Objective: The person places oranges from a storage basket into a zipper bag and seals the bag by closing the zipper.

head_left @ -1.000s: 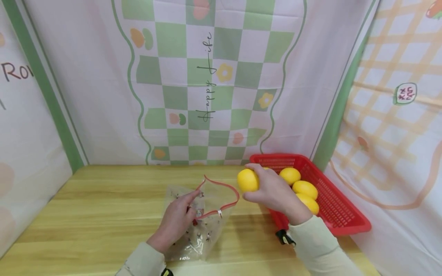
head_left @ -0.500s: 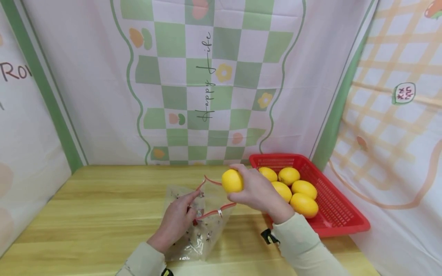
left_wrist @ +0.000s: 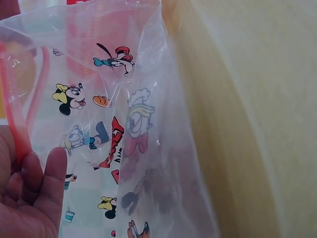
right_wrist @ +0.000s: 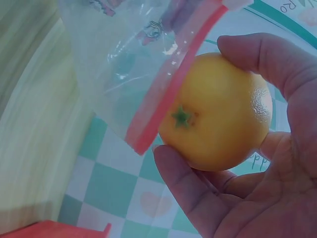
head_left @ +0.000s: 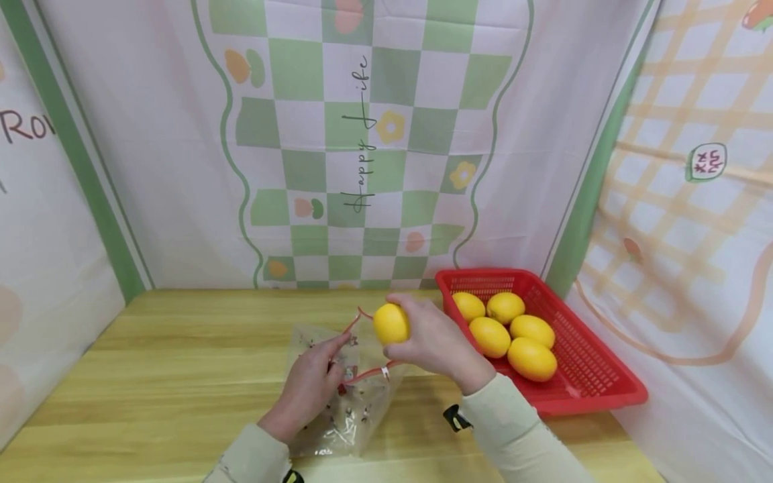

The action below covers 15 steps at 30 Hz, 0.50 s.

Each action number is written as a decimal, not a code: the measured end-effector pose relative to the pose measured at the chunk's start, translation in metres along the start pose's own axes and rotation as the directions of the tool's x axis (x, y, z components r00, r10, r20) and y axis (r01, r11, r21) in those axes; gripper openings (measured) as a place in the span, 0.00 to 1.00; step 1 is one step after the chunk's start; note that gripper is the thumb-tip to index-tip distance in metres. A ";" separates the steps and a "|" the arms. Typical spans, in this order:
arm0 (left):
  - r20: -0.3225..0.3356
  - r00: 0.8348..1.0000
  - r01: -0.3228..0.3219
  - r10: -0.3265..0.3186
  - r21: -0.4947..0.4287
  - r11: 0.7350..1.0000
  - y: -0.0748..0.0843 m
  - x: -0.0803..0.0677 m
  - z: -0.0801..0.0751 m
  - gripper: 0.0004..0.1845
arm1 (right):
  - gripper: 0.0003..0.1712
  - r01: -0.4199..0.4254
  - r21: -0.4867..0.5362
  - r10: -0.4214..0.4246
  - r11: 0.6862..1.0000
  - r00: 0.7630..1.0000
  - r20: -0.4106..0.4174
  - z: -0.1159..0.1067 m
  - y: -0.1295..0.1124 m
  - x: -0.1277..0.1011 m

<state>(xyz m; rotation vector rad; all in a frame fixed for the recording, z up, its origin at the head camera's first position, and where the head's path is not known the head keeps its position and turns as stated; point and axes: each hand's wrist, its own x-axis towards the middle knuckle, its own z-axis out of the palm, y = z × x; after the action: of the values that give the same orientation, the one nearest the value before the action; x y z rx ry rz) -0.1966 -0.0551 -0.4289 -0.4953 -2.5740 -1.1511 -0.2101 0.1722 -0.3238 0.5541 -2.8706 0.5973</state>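
A: Right hand (head_left: 437, 342)?
B: Gripping a lemon (head_left: 391, 324), fingers and thumb curled round it. Held above the counter (head_left: 169, 362), right at the mouth of the bag (head_left: 347, 396).

A: Touching the bag?
B: Against the red zip strip (right_wrist: 173, 79) in the right wrist view. Green stem mark facing that camera.

A: Left hand (head_left: 308, 389)?
B: Pinching the bag's rim, holding the mouth open. Fingers (left_wrist: 52, 173) on the clear film beside the red strip in the left wrist view.

A: Bag itself?
B: Clear plastic, cartoon prints, lower end lying on the counter, mouth lifted toward the lemon.

A: Anything else?
B: Red basket (head_left: 604, 386) at the right end of the counter, near the right hand. Five lemons (head_left: 531, 359) inside, bunched toward the back left. Checked green cloth (head_left: 374, 134) behind, pale printed cloths on both sides.
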 end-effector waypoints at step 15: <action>-0.011 1.000 0.011 -0.011 -0.003 1.000 0.002 -0.001 0.004 0.33 | 0.45 -0.008 -0.058 0.009 0.998 1.000 0.016 0.011 -0.003 -0.002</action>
<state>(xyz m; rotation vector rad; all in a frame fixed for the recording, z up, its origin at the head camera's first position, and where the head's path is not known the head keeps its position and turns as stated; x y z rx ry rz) -0.1950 -0.0510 -0.4303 -0.4748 -2.5689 -1.1577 -0.2078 0.1663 -0.3330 0.5403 -2.8963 0.5110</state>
